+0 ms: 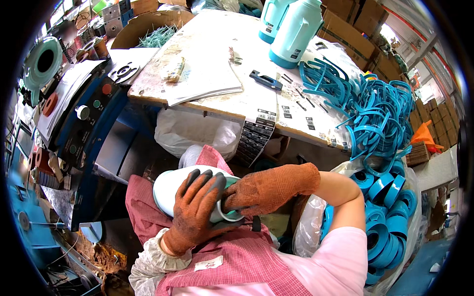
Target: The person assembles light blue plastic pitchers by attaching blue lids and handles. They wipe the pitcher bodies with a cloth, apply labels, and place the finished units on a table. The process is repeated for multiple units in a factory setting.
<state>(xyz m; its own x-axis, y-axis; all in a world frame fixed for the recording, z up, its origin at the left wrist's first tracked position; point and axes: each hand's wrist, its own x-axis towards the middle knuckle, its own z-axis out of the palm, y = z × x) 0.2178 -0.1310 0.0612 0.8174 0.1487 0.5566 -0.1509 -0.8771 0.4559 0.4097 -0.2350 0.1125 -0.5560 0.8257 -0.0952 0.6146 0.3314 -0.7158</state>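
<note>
Across my lap lies a pale mint jug body [168, 187] with its open end toward the right. My left hand [196, 207], in a rust-orange glove with dark fingertips, is wrapped over its side near the rim and holds it. My right hand [261, 191], in a matching glove, comes in from the right with fingers bent together and reaching into the opening. The fingertips are hidden inside, so what they grip there does not show. Beneath the jug body is my red checked apron [222, 256].
Ahead stands a worktable [212, 39] with two mint jugs [296, 32], a dark-blue cutter [265, 80] and a pile of teal handles [380, 108]. A bag of blue rings [382, 241] is at my right. A machine panel [86, 118] stands left; a plastic bag [197, 130] hangs below the table.
</note>
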